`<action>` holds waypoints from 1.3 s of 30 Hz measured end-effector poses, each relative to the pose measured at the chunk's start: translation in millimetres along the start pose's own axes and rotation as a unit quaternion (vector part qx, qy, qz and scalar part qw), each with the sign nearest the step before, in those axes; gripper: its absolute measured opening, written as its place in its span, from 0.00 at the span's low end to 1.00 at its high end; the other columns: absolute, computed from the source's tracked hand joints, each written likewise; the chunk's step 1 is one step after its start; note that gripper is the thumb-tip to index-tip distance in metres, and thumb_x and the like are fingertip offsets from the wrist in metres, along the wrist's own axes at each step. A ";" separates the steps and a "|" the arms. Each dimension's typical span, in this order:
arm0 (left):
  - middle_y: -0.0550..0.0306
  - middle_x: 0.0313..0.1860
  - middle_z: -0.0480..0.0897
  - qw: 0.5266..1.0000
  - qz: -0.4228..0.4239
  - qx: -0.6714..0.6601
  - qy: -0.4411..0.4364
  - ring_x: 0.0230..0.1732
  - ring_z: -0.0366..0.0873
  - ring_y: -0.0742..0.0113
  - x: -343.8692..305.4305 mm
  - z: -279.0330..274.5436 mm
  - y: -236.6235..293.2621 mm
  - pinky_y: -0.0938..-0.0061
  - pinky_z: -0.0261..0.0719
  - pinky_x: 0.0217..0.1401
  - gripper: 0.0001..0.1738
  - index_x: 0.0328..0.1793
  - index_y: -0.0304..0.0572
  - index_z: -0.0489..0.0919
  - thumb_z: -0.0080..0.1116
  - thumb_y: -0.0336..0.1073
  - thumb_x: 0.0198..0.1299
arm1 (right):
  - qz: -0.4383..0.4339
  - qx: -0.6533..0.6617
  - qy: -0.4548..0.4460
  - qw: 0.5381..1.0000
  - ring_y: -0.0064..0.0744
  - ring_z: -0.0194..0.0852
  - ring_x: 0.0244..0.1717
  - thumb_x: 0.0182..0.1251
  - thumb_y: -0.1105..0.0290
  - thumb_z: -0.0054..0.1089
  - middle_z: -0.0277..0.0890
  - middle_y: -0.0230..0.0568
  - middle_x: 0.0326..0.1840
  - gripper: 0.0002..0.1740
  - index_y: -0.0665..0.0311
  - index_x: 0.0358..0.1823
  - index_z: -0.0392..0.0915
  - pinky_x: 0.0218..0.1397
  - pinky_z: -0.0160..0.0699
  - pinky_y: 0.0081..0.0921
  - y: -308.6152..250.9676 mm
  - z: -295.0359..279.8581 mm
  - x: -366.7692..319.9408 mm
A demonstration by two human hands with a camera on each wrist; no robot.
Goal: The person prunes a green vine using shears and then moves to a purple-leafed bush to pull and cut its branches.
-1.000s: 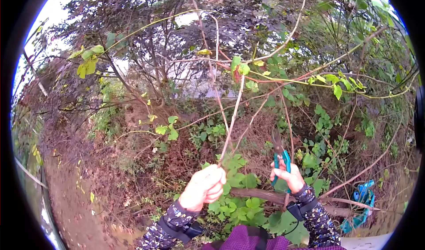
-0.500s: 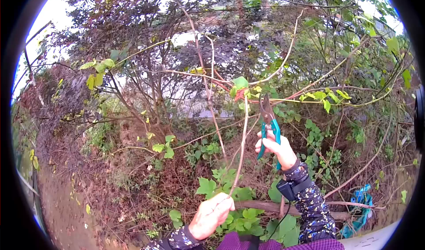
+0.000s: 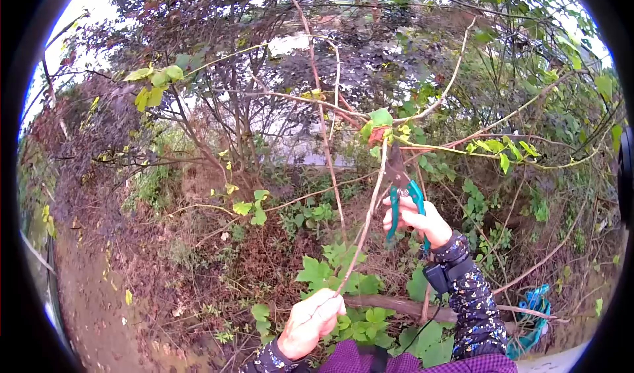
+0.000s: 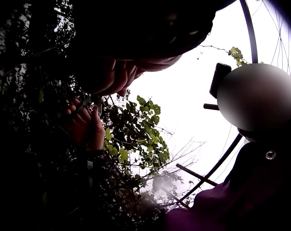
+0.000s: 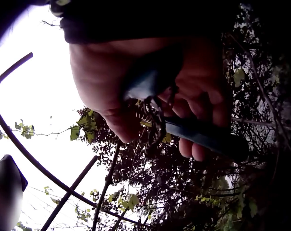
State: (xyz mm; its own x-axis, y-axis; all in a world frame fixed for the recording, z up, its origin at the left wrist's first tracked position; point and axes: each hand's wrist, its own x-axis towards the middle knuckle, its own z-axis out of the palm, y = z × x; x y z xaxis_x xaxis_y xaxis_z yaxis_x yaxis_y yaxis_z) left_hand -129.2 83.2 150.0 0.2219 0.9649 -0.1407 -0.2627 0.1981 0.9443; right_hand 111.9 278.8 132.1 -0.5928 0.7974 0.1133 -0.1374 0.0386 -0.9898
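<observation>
A thin pale stem (image 3: 368, 218) runs up from my left hand (image 3: 316, 319) to a cluster of green and red leaves (image 3: 380, 125). My left hand grips the stem's lower end low in the head view. My right hand (image 3: 417, 220) holds teal-handled pruning shears (image 3: 401, 191) just right of the stem, blades pointing up beside it below the leaf cluster. In the right wrist view the fingers (image 5: 203, 115) curl round the dark shear handles (image 5: 203, 137). The left wrist view is dark; the left hand (image 4: 109, 79) shows only as a shadowed shape.
Tangled bare branches and purple-leaved shrubs (image 3: 277, 49) fill the upper view. Green vines (image 3: 343, 280) and a thick fallen branch (image 3: 409, 305) lie below my hands. A blue object (image 3: 533, 310) sits at the lower right. A dirt slope (image 3: 112, 287) drops to the left.
My right hand rose with the shears from low beside the left hand to the stem under the leaf cluster. My left hand moved down along the stem, still gripping it.
</observation>
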 end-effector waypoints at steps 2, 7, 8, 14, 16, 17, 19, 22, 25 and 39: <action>0.71 0.16 0.59 1.000 -0.001 0.004 -0.003 0.17 0.53 0.82 -0.3 0.1 0.4 0.83 0.52 0.20 0.14 0.37 0.37 0.71 0.44 0.41 0.69 | -0.008 0.001 -0.011 1.000 0.30 0.76 0.46 0.61 0.58 0.57 0.77 0.38 0.42 0.31 0.71 0.60 0.65 0.54 0.71 0.29 0.8 -1.7 7.8; 0.71 0.16 0.59 1.000 0.019 0.004 0.017 0.15 0.51 0.82 -0.9 -4.5 -3.2 0.83 0.48 0.18 0.14 0.37 0.36 0.71 0.45 0.40 0.68 | -0.035 0.005 -0.043 0.998 0.32 0.76 0.44 0.61 0.57 0.57 0.77 0.41 0.41 0.30 0.72 0.58 0.67 0.52 0.73 0.31 3.4 -5.3 14.8; 0.71 0.16 0.59 0.999 0.025 0.002 0.027 0.15 0.51 0.82 0.5 -7.4 -3.6 0.83 0.48 0.18 0.14 0.37 0.36 0.71 0.45 0.40 0.68 | -0.035 0.015 -0.047 0.998 0.32 0.76 0.44 0.61 0.57 0.56 0.77 0.41 0.41 0.30 0.72 0.58 0.67 0.51 0.74 0.31 3.5 -6.6 17.0; 0.73 0.16 0.58 1.000 0.014 -0.010 -0.005 0.15 0.50 0.83 6.1 -24.1 -4.2 0.84 0.46 0.18 0.13 0.36 0.38 0.72 0.46 0.41 0.68 | -0.035 0.044 -0.032 0.998 0.28 0.74 0.34 0.64 0.57 0.52 0.73 0.36 0.33 0.23 0.71 0.50 0.70 0.40 0.75 0.27 5.2 -6.5 17.6; 0.74 0.15 0.57 1.000 0.021 -0.012 0.001 0.15 0.50 0.84 11.8 -30.4 -5.9 0.84 0.46 0.18 0.13 0.36 0.39 0.72 0.46 0.41 0.68 | -0.040 0.049 -0.031 0.997 0.28 0.73 0.33 0.64 0.57 0.52 0.73 0.36 0.31 0.21 0.70 0.47 0.71 0.39 0.74 0.26 5.3 -2.9 15.8; 0.74 0.15 0.57 0.999 0.028 0.015 0.001 0.15 0.50 0.84 16.3 -36.0 -6.1 0.84 0.46 0.18 0.14 0.35 0.39 0.72 0.47 0.42 0.68 | -0.039 0.050 -0.031 0.998 0.28 0.73 0.33 0.64 0.57 0.52 0.73 0.36 0.31 0.21 0.70 0.47 0.71 0.39 0.74 0.26 7.6 -3.0 16.1; 0.74 0.15 0.57 0.998 0.030 0.053 -0.007 0.15 0.50 0.84 25.3 -47.6 0.1 0.84 0.45 0.17 0.15 0.35 0.40 0.72 0.48 0.43 0.67 | -0.005 0.074 -0.004 0.997 0.27 0.70 0.29 0.65 0.58 0.52 0.70 0.35 0.26 0.18 0.68 0.42 0.71 0.34 0.70 0.25 13.3 -3.9 18.0; 0.75 0.14 0.57 0.995 0.058 0.085 -0.007 0.14 0.49 0.84 44.7 -68.1 -2.2 0.84 0.45 0.16 0.14 0.34 0.41 0.72 0.48 0.44 0.66 | 0.007 0.128 0.026 0.991 0.25 0.65 0.23 0.66 0.58 0.51 0.66 0.32 0.21 0.15 0.65 0.37 0.69 0.28 0.65 0.23 13.5 -3.0 12.0; 0.75 0.14 0.57 0.995 0.011 0.101 0.008 0.14 0.50 0.84 42.4 -84.4 9.2 0.85 0.46 0.16 0.15 0.33 0.43 0.73 0.48 0.45 0.66 | 0.070 0.127 0.071 0.987 0.24 0.61 0.19 0.67 0.60 0.51 0.62 0.29 0.18 0.14 0.64 0.34 0.69 0.25 0.62 0.22 27.5 4.1 -0.2; 0.70 0.21 0.72 0.946 -0.099 0.300 -0.077 0.24 0.65 0.81 0.7 -137.8 -34.4 0.82 0.65 0.28 0.11 0.42 0.41 0.80 0.49 0.38 0.67 | 0.177 0.053 0.064 0.981 0.26 0.74 0.27 0.64 0.58 0.55 0.74 0.35 0.25 0.16 0.65 0.39 0.73 0.31 0.68 0.21 103.1 29.7 -65.6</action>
State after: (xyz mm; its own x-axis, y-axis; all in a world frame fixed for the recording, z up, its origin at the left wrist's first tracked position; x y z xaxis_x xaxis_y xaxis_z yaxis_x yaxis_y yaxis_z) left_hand -249.5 100.8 76.4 0.3568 0.8734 -0.3316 0.3688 0.1944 0.9089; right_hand 113.1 212.6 25.2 -0.5138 0.8196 -0.2535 -0.0270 -0.3108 -0.9501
